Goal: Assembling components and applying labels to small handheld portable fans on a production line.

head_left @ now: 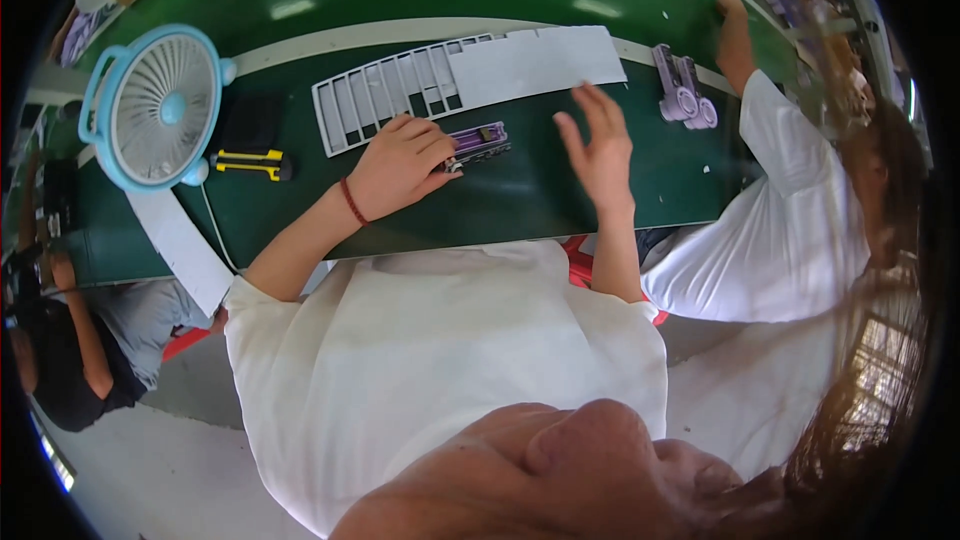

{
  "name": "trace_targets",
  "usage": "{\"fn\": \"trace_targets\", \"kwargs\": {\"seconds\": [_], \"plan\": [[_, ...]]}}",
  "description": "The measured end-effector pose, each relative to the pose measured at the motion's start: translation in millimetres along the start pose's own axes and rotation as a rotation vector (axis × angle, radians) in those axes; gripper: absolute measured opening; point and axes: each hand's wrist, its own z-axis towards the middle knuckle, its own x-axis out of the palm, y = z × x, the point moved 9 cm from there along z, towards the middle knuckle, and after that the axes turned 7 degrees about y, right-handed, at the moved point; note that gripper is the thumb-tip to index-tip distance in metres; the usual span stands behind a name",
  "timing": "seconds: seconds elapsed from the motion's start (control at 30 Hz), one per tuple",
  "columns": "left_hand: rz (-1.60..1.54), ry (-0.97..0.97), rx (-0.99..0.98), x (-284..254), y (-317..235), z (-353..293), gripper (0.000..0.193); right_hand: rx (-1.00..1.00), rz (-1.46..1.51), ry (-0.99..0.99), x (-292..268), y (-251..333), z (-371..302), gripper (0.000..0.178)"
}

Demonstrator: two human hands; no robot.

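Observation:
My left hand (405,168) is closed around the near end of a small purple device part (482,140), long and narrow, with a dark piece set in it. It lies low over the green tabletop, and my fingers hide its left end. To its right, my right hand (600,145) hovers with fingers spread, touching nothing. Just beyond my hands is a slotted white tray (370,95) with a row of long compartments. A flat white sheet (540,65) covers the tray's right part.
A light blue fan (165,105) stands at the left, with a yellow and black utility knife (250,164) beside it. White card (185,250) hangs over the table's near edge. Two purple parts with round ends (685,90) lie at the right. A co-worker's arm (738,45) reaches over the table there.

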Motion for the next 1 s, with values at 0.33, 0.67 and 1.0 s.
{"fn": "trace_targets", "kwargs": {"seconds": [0.33,0.67,1.0], "plan": [[-0.020,-0.003,0.044,-1,-4,3,0.030,0.341,-0.432,0.001,-1,-136,-37,0.056],[-0.024,-0.009,0.046,-1,-3,4,0.029,0.409,-0.479,0.035,-1,-146,-36,0.061],[-0.026,-0.014,0.045,-3,-5,6,0.031,0.481,-0.500,0.032,-4,-153,-51,0.059]]}}
